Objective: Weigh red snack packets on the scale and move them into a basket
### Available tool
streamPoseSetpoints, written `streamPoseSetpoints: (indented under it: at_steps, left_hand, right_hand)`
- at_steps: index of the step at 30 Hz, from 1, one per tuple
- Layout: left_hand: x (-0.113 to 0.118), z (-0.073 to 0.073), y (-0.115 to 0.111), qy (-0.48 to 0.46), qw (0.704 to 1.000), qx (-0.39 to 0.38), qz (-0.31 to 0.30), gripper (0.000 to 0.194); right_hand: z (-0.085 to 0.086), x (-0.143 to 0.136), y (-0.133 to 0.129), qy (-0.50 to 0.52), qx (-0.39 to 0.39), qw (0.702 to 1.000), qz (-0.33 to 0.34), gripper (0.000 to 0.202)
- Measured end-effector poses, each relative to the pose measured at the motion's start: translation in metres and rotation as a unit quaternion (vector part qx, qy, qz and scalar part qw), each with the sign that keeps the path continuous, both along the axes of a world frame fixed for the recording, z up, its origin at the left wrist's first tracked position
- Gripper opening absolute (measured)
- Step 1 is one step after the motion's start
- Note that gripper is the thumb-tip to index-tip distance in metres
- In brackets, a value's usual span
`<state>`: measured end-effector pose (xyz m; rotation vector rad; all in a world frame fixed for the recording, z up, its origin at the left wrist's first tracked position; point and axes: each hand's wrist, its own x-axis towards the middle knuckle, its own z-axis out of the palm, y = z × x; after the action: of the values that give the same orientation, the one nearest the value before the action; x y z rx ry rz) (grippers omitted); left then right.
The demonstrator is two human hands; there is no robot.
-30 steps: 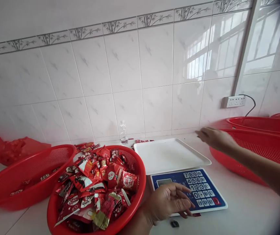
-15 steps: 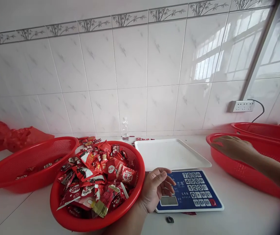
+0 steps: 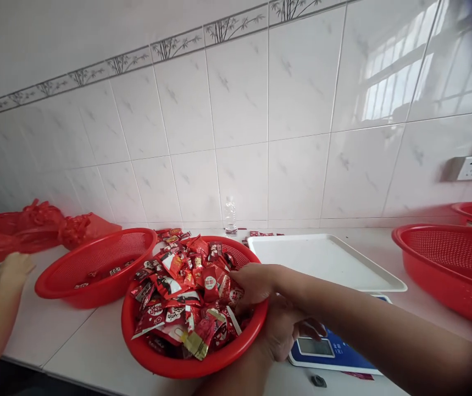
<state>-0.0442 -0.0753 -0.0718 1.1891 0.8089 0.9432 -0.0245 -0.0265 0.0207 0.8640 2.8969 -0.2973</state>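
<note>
Where your right hand dips into the near basket, its fingertips are sunk among the red candy packets, so whether they grip one cannot be told. The heap lies directly under and to the left of those fingers, with the basket's rim curving round just to their right. Your left hand sits beneath your right forearm, just outside that rim; its fingers are loosely bent and parted, with nothing visible in them, at the edge of the blue scale. A small dark object lies on the counter, just on your side of the left fingertips. Beyond those fingertips, past your right forearm, is the scale's white tray. Left of your right fingers, past the heap, a second basket holds a few packets; well off to their right stands another red basket. Farther ahead of the right fingers, a clear bottle stands near the tiled wall. Far to their left, another person's hand is near some red plastic bags.
</note>
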Motion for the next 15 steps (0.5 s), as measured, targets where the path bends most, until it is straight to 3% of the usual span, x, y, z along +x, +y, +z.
streamPoseSetpoints:
  at_steps: [2, 5, 9, 12, 15]
  left_hand:
    - [0.001, -0.002, 0.002, 0.005, 1.0, -0.004, 0.002, 0.026]
    - [0.004, -0.004, 0.004, 0.0, 1.0, -0.009, -0.005, 0.029]
    - [0.006, -0.001, 0.003, -0.019, 1.0, -0.006, -0.023, 0.032]
    - [0.004, 0.003, -0.001, -0.04, 0.999, 0.001, -0.034, 0.03]
    - [0.005, 0.008, -0.005, -0.062, 0.997, 0.006, -0.039, 0.03]
  right_hand:
    - [-0.008, -0.006, 0.005, -0.028, 0.023, 0.999, 0.027, 0.058]
    - [-0.014, -0.008, 0.009, 0.013, 0.056, 0.998, 0.04, 0.041]
    - [-0.009, 0.002, 0.013, 0.079, 0.059, 0.995, 0.021, 0.028]
    - [0.003, 0.019, 0.023, 0.208, -0.004, 0.978, -0.01, 0.023]
    - [0.015, 0.043, 0.037, 0.333, -0.126, 0.932, -0.062, 0.022]
